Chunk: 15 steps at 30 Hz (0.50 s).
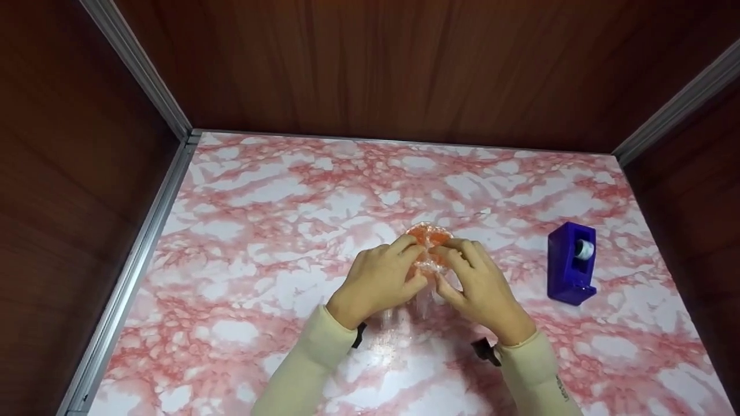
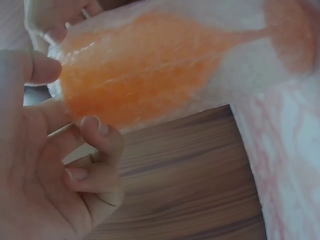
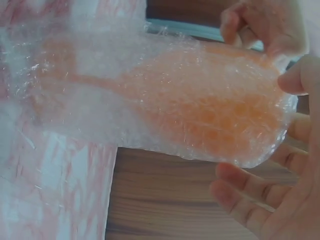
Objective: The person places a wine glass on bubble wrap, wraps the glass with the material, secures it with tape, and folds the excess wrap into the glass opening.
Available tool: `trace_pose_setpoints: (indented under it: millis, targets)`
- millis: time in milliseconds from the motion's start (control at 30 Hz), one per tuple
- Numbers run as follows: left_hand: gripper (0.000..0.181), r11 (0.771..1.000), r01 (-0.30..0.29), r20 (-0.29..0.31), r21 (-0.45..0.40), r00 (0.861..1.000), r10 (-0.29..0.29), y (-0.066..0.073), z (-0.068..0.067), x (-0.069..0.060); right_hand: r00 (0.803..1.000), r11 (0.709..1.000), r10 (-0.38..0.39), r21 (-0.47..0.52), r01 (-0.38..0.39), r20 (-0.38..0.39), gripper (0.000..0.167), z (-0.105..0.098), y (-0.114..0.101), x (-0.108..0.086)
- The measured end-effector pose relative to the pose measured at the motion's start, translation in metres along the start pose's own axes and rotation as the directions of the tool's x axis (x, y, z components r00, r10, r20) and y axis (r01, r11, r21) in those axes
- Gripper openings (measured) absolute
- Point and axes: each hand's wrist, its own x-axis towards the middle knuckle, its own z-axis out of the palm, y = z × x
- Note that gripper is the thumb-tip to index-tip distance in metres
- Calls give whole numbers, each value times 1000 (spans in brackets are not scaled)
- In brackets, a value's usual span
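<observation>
An orange stemmed wine glass (image 1: 439,237), wrapped in clear bubble wrap (image 3: 200,75), stands upright on the table between the two hands. Its bowl (image 2: 145,70), thin stem and round foot show through the wrap in both wrist views. My left hand (image 1: 378,280) holds the top edge from the left, thumb at the near side and fingers over the rim. From the right, my right hand (image 1: 483,286) pinches the wrap at the same rim, its thumb on the near side. The fingertips inside the mouth of the glass are partly hidden.
A blue tape dispenser (image 1: 559,263) with a roll of tape (image 1: 584,249) stands on the right side of the table. The tabletop (image 1: 260,231) has a red and white marbled pattern. Dark wood panels (image 1: 376,69) with metal edges enclose the back and sides.
</observation>
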Motion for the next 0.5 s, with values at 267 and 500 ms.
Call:
trace_pose_setpoints:
  millis: [267, 500]
  targets:
    - [36, 999, 38, 67, 21, 997, -39, 1, -2, 5, 992, 999, 38, -27, -35, 119, 35, -3, -2, 10]
    - [37, 999, 54, 86, 2, 995, -53, 6, -1, 1, 982, 1000, 25, -17, -23, 188, 36, -6, -2, 15]
